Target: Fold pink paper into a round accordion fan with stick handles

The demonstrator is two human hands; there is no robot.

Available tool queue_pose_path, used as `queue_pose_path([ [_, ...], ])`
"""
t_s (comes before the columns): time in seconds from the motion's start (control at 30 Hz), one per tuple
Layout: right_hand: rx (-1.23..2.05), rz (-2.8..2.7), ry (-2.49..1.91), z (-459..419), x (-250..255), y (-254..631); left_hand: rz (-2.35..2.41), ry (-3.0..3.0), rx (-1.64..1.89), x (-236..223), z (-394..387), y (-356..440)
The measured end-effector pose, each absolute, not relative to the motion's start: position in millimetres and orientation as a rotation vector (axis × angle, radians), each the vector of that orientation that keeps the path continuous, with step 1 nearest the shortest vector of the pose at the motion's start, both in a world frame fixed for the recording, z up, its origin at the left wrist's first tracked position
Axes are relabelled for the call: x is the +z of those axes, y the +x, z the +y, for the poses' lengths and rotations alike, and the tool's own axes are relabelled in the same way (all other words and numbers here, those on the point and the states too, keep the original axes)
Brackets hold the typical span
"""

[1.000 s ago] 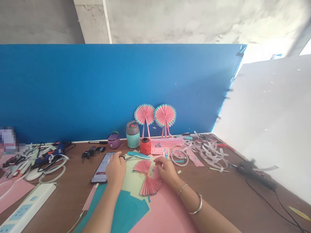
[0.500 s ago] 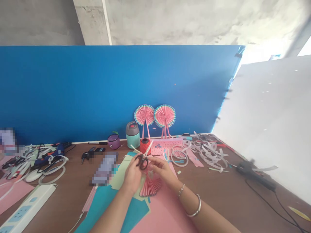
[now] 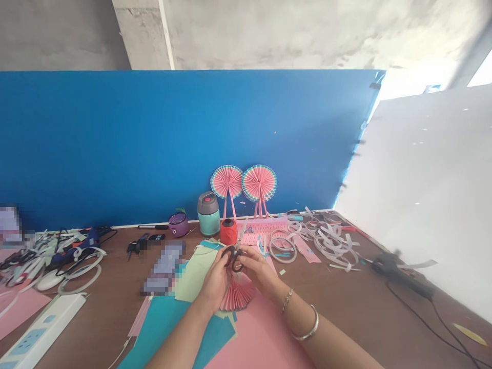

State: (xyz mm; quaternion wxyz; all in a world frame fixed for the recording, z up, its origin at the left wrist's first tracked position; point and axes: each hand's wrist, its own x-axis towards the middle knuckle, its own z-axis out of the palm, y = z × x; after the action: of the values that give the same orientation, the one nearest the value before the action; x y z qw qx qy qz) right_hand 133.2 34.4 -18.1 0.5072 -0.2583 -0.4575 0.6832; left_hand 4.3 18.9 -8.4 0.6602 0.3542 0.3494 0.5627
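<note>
Scissors (image 3: 237,249) up at lower middle of the frame, held over the tabletop (image 3: 338,323), handles toward the person, blades aimed up the frame at the pink patterned case (image 3: 272,224). Left hand (image 3: 214,283): fingers look closed on the dark handles. Right hand (image 3: 258,267): fingers bent in against the handles from the other side; from where I stand, can't tell if they grip or only touch. Blades blurred, so can't say whether they're spread. Pink pleated paper (image 3: 237,298) lies just below both hands in the frame, its lower part fanned out, upper part hidden behind the hands; it sits about where the pale green sheet (image 3: 189,281) meets the pink sheet (image 3: 265,333). Step in hand, my read: getting the scissors seated in the fingers, no cutting visible. Next move probably calls for one hand taking the handle loops properly and the other freeing up to steady the pleats, with the tips kept off the folds until the cut spot is lined up. Two round pleated fans (image 3: 226,181) (image 3: 259,183) stand upright at frame center before the blue partition (image 3: 115,148), likely the pattern being followed.
</note>
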Motion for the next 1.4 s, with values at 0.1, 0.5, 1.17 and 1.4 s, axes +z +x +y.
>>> queue_pose_path([
  [0.1,1.727,-1.043,-0.608,33,-14,134,0.879,1.001,1.209,-8,18,2],
  [0.5,1.448,-1.015,-0.868,44,-24,141,1.704,2.042,1.055,-6,23,-23],
  [1.17,1.492,-0.914,-0.889,52,-34,142,1.592,2.256,0.58,1,21,-33],
  [1.4,1.557,-0.892,-0.815,55,-42,144,1.525,2.264,0.618,-1,22,-32],
])
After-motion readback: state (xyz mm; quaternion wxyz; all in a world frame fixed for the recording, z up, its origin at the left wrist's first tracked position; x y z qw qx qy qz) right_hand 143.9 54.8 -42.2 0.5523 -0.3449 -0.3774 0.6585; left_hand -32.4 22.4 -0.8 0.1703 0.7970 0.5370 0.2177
